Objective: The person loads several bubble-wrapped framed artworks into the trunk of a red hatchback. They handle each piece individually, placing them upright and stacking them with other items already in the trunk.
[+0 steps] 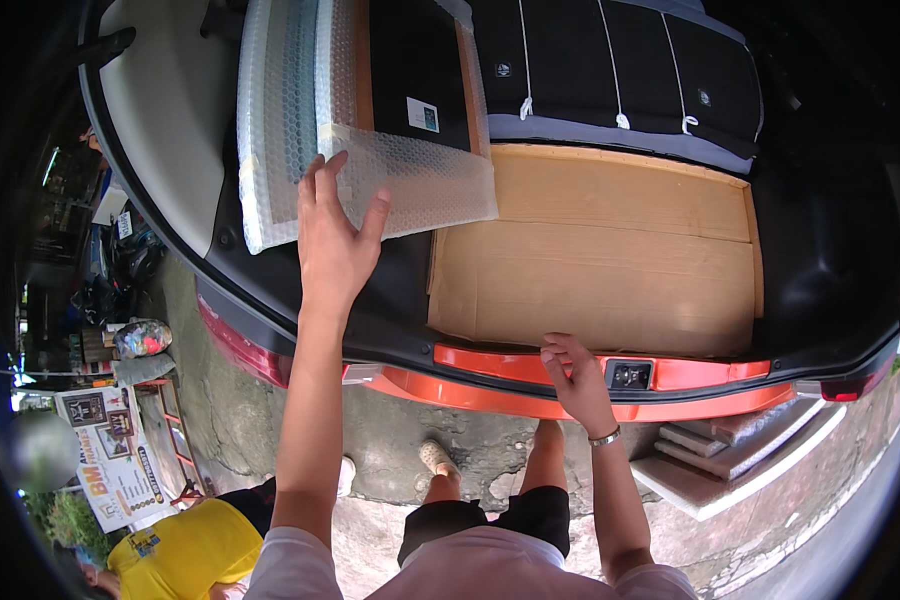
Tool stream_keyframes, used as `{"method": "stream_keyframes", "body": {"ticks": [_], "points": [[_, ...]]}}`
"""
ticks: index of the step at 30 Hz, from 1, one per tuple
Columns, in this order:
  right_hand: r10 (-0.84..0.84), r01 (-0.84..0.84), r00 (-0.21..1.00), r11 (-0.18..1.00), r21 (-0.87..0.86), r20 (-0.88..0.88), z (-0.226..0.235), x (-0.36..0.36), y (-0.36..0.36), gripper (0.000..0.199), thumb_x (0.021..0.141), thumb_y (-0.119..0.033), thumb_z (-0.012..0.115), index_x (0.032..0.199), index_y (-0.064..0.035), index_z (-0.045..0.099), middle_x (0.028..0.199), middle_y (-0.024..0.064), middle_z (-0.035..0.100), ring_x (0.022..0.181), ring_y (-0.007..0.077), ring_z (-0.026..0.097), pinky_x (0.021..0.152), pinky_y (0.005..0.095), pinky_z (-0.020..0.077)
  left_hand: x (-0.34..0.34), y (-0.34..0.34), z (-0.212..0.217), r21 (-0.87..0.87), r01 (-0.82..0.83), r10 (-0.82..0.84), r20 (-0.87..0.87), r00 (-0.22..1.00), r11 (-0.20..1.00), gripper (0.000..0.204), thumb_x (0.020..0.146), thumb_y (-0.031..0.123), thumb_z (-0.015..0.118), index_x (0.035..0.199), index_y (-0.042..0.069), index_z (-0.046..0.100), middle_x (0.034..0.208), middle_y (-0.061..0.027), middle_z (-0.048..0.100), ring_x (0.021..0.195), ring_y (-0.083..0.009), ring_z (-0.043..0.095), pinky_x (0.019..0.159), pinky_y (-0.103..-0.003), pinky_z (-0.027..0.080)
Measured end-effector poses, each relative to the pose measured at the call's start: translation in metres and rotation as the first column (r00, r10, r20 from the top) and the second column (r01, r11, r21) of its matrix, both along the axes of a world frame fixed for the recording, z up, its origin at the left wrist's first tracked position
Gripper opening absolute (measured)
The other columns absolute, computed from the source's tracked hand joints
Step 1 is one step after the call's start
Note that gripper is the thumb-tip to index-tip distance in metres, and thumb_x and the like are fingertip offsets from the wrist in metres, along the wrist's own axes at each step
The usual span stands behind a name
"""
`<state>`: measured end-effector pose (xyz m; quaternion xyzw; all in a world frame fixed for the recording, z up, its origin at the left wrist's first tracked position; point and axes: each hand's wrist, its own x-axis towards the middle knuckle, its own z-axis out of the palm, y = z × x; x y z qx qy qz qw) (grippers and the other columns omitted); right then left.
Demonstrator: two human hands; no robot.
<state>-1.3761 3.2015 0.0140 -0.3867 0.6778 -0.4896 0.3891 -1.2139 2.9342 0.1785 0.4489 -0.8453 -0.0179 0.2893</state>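
Note:
Flat panels wrapped in bubble wrap lean side by side in the left of an open car boot. The nearest one is a black-backed frame with brown edges and a small white label, its lower part covered by the wrap. Over this wrap my left hand reaches with its fingers apart; whether the fingertips press on it I cannot tell. My right hand, fingers apart and holding nothing, is above the orange boot sill. Just beyond it, a shallow cardboard tray lies on the boot floor.
Behind the cardboard stands a black folded seat back with white knotted cords. White-wrapped flat slabs lie on the ground at right. At lower left is a person in a yellow shirt, near a printed sign.

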Motion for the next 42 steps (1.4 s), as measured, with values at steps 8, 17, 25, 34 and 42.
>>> {"method": "stream_keyframes", "body": {"ticks": [8, 17, 25, 34, 42], "points": [[0.066, -0.057, 0.996, 0.989, -0.136, 0.062, 0.053, -0.091, -0.109, 0.034, 0.100, -0.024, 0.055, 0.125, 0.0002, 0.053, 0.098, 0.0080, 0.065, 0.088, 0.0135, 0.062, 0.078, 0.0264, 0.0512, -0.039, -0.044, -0.016, 0.026, -0.320, 0.319, 0.030, 0.947, 0.947, 0.076, 0.073, 0.016, 0.073, 0.138, -0.007, 0.039, 0.121, -0.0282, 0.047, 0.111, -0.0418, 0.046, 0.098, -0.046, 0.040], [0.146, -0.143, 0.989, 0.966, -0.214, -0.002, 0.159, -0.155, -0.301, 0.089, 0.090, -0.071, 0.045, 0.143, -0.0002, 0.037, 0.139, 0.0243, 0.046, 0.127, 0.0343, 0.050, 0.103, 0.0469, 0.0398, -0.133, 0.011, -0.020, 0.363, 0.170, 0.015, -0.454, 0.891, 0.916, 0.068, 0.087, 0.004, 0.060, 0.141, -0.004, 0.019, 0.135, -0.0338, 0.041, 0.125, -0.0448, 0.048, 0.099, -0.043, 0.044], [0.164, -0.169, 0.982, 0.984, -0.056, -0.090, 0.192, -0.206, -0.352, 0.071, 0.082, -0.031, 0.076, 0.130, 0.0098, 0.043, 0.120, 0.0219, 0.059, 0.108, 0.0277, 0.062, 0.090, 0.0358, 0.0510, -0.151, 0.051, -0.092, 0.571, 0.428, 0.169, -0.716, 0.678, 0.701, 0.073, 0.098, 0.042, 0.053, 0.146, -0.004, 0.023, 0.149, -0.0286, 0.029, 0.140, -0.0387, 0.030, 0.114, -0.043, 0.025], [-0.076, 0.073, 0.992, 0.997, -0.033, -0.099, 0.174, -0.248, -0.337, 0.045, 0.082, 0.001, 0.060, 0.125, 0.0073, 0.049, 0.111, 0.0194, 0.060, 0.104, 0.0285, 0.061, 0.087, 0.0382, 0.0516, -0.181, 0.066, -0.214, 0.546, 0.837, 0.909, -0.368, 0.196, 0.040, 0.078, 0.097, 0.045, 0.056, 0.147, -0.003, 0.020, 0.146, -0.0252, 0.032, 0.131, -0.0373, 0.044, 0.100, -0.048, 0.047], [-0.137, 0.116, 0.977, 0.985, -0.130, -0.163, 0.178, -0.245, -0.321, 0.042, 0.077, 0.002, 0.062, 0.118, 0.0066, 0.052, 0.104, 0.0147, 0.060, 0.092, 0.0239, 0.059, 0.082, 0.0357, 0.0481, -0.194, 0.054, -0.255, 0.301, 0.936, 0.902, -0.431, -0.036, 0.181, 0.040, 0.096, 0.030, 0.062, 0.116, -0.003, 0.051, 0.118, -0.0131, 0.060, 0.110, -0.0243, 0.060, 0.096, -0.043, 0.054]]}}
